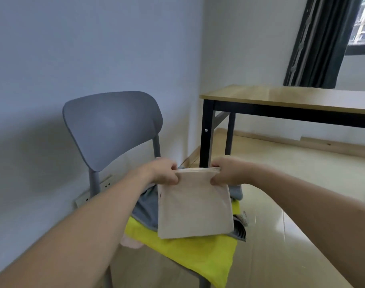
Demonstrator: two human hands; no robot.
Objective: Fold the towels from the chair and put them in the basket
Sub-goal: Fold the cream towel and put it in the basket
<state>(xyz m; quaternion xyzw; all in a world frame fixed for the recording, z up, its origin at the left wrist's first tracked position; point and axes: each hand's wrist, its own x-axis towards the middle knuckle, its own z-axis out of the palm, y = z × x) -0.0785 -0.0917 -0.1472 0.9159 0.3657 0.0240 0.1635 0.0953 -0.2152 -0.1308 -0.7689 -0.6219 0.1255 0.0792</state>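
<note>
A beige towel (195, 206) hangs folded in front of the grey chair (113, 129). My left hand (163, 171) pinches its top left corner and my right hand (225, 173) pinches its top right corner. The towel's lower edge rests on the pile on the chair seat. That pile holds a yellow towel (190, 252), a blue-grey towel (146, 208) and a bit of pink cloth (129, 242). No basket is in view.
A wooden table with black legs (291, 100) stands to the right of the chair, by the window with a dark curtain (318, 42). A wall socket (94, 194) sits low behind the chair. Glossy floor (291, 204) spreads to the right.
</note>
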